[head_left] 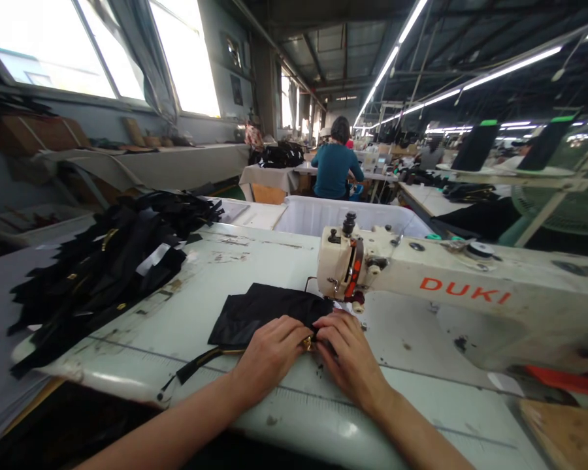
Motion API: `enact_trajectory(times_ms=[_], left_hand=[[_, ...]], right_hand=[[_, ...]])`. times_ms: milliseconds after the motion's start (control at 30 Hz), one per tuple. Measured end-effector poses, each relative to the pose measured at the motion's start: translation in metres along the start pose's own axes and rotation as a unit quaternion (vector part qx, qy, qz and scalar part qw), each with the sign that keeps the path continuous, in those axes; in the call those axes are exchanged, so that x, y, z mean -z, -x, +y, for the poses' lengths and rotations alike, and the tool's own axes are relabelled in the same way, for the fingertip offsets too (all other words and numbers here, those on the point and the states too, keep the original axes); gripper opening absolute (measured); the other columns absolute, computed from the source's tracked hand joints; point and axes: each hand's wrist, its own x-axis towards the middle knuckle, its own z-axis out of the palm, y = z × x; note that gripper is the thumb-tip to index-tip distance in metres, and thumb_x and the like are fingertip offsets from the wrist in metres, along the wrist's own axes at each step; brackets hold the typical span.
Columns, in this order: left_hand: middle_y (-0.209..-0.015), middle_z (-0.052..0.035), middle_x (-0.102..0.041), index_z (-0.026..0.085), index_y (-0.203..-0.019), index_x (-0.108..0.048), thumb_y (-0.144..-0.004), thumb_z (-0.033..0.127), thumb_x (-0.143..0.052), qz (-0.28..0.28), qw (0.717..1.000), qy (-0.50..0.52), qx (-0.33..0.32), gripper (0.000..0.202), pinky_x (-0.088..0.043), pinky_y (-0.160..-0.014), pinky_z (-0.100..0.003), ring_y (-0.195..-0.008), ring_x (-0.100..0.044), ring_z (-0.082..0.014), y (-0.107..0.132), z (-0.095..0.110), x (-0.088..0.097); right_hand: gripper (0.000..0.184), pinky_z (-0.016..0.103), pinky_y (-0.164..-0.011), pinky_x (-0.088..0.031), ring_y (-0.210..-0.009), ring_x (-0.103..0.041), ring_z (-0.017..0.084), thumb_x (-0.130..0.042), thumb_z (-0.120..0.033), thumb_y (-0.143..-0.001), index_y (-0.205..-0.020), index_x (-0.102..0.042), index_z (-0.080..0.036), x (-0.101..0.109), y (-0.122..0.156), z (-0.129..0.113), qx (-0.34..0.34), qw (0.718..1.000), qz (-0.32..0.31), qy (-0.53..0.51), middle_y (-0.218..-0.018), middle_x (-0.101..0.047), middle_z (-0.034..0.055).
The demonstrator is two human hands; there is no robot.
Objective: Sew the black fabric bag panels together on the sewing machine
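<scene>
Both hands are at a black fabric piece (259,310) lying on the pale green sewing table (215,261), close to the needle area of a sewing machine (421,274). My left hand (274,349) is closed on the fabric's near edge, by a gold zipper slider (308,341). A black zipper tape (200,362) with gold teeth trails out to its left. My right hand (345,339) pinches the fabric just right of the slider, below the machine head. The fingertips hide part of the cloth, and a bit of white shows behind them.
A heap of black zippered pieces (122,254) covers the table's left side. Behind the machine stands a white plastic bin (353,212). A person in a teal top (337,166) sits farther back. Black thread cones (477,145) stand at right; a wooden board (563,424) lies near right.
</scene>
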Motion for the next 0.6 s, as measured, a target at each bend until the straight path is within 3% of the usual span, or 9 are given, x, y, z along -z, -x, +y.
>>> enact_trajectory(times_ms=[100,200,367,600], left_hand=[[-0.092,-0.0051,-0.065,0.018,-0.101,-0.063,-0.095,0.015,-0.049,-0.002,1.000,0.018,0.009,0.016,-0.052,-0.077,-0.030,-0.085,-0.061,-0.0185,-0.007,-0.005,0.004],[-0.092,-0.0047,-0.063,0.019,-0.103,-0.062,-0.095,0.014,-0.048,-0.010,0.999,0.031,0.020,0.017,-0.052,-0.077,-0.028,-0.085,-0.061,-0.0176,-0.011,-0.008,0.006],[-0.112,-0.0077,-0.058,0.020,-0.116,-0.059,-0.093,0.010,-0.044,-0.017,0.998,0.055,0.031,0.030,-0.051,-0.087,-0.029,-0.096,-0.061,-0.0176,-0.013,-0.011,0.006],[-0.095,-0.0068,-0.065,0.019,-0.101,-0.064,-0.096,0.015,-0.043,0.034,0.999,0.035,-0.006,0.022,-0.051,-0.076,-0.029,-0.086,-0.062,-0.0181,-0.010,-0.019,-0.004]], right_hand=[[0.015,0.044,-0.098,-0.041,-0.098,-0.055,0.021,-0.045,-0.011,-0.094,-0.098,-0.054,-0.022,-0.003,-0.004,0.001,0.006,1.000,0.015,0.004,-0.101,-0.065,0.0050],[0.016,0.044,-0.092,-0.041,-0.096,-0.054,0.023,-0.044,-0.011,-0.095,-0.100,-0.055,-0.021,-0.008,-0.004,0.002,0.000,0.999,0.029,0.024,-0.097,-0.066,0.0052],[0.016,0.041,-0.083,-0.037,-0.096,-0.053,0.024,-0.043,-0.012,-0.096,-0.098,-0.056,-0.020,-0.016,-0.001,0.004,-0.018,0.998,0.041,0.048,-0.098,-0.066,0.0055],[0.010,0.040,-0.087,-0.033,-0.092,-0.058,0.022,-0.049,-0.017,-0.096,-0.091,-0.056,-0.023,-0.017,-0.001,0.005,-0.042,0.996,0.069,0.039,-0.084,-0.068,0.0008]])
